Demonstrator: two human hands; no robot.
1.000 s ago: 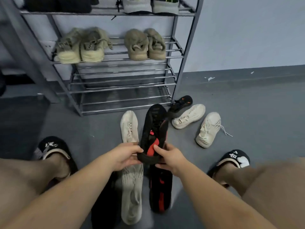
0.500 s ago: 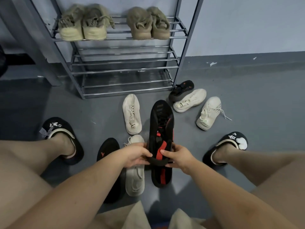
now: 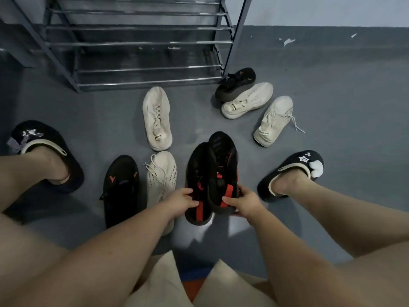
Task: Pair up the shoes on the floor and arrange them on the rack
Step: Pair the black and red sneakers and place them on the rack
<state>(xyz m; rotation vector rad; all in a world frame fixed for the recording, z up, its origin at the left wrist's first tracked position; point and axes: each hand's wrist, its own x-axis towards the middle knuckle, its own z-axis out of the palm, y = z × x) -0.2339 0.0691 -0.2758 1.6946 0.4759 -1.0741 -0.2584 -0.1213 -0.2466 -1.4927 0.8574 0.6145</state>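
Fingers [image 3: 228, 199] of right hand [image 3: 245, 203] & left hand [image 3: 180, 201] each pinching one black-red shoe [image 3: 222, 171] heel, pair side-by-side near rack [image 3: 141, 44] front, prob. matched for shelving.

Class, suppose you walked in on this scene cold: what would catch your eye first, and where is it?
First, the two black-and-red shoes at the centre, the left hand gripping one and the right hand the other, heels toward the camera. Next, pale shoes scattered on the grey floor, one lying just in front of the metal rack.
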